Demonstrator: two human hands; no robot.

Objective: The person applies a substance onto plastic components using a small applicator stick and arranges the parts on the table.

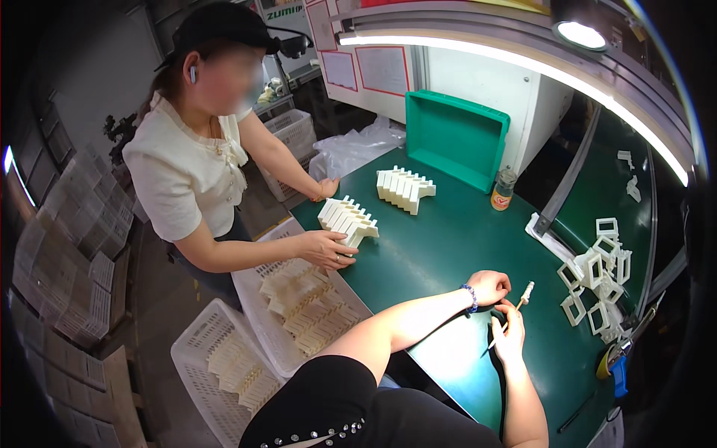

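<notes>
My right hand [510, 337] is closed round a thin wooden stick with a white wrapped tip [527, 293], which points up and away over the green table [418, 261]. Just to its left, my left hand [489, 287], a beaded bracelet at the wrist, has its fingers curled in. Whatever those fingers may hold is hidden. Farther right lies a loose heap of white rectangular plastic frames [595, 270], apart from both hands.
Across the table a co-worker's hand [326, 250] touches a row of white parts [348, 220]; another row [404, 188] stands beyond. A green bin [459, 138] and a glass jar [503, 190] are at the back. White crates [196, 336] with parts stand at left. A blue-handled tool [619, 375] lies right.
</notes>
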